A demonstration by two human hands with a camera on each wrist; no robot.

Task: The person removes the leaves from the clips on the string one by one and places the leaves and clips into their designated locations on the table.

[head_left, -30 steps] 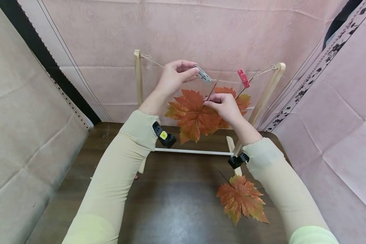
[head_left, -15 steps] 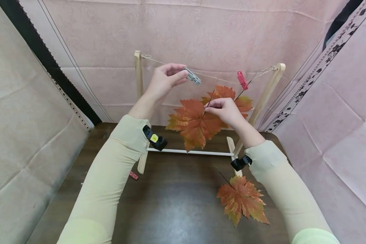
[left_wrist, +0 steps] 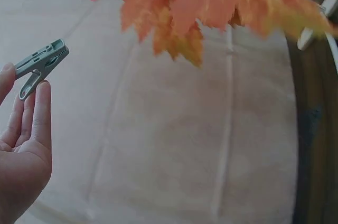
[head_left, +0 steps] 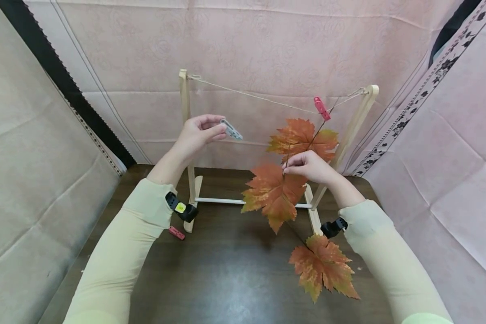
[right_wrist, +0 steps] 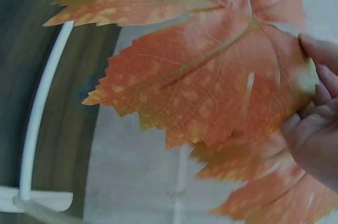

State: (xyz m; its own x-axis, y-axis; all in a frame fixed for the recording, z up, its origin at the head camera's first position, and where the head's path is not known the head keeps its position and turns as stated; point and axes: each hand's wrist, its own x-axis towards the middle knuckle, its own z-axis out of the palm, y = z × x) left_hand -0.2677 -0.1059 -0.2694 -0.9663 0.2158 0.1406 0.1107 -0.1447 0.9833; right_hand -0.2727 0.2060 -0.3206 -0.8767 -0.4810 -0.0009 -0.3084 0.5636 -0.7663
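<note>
My left hand pinches a grey-blue clothespin between thumb and fingertips, left of the leaves. In the left wrist view the clothespin points up and right, away from the palm. With thumb and fingers, my right hand holds an orange maple leaf by its stem, below the string and in front of the rack. Behind it, another maple leaf hangs from the string by a red clothespin. The held leaf fills much of the right wrist view.
A wooden rack with a left post, a right post and a white crossbar stands on the dark table. A third maple leaf lies at front right; another red clothespin lies at left. Pink cloth hangs behind.
Both hands have come down from the string toward the person. The left hand moved left with the clothespin; the right hand lowered the leaf by its stem, uncovering more of the hanging leaf.
</note>
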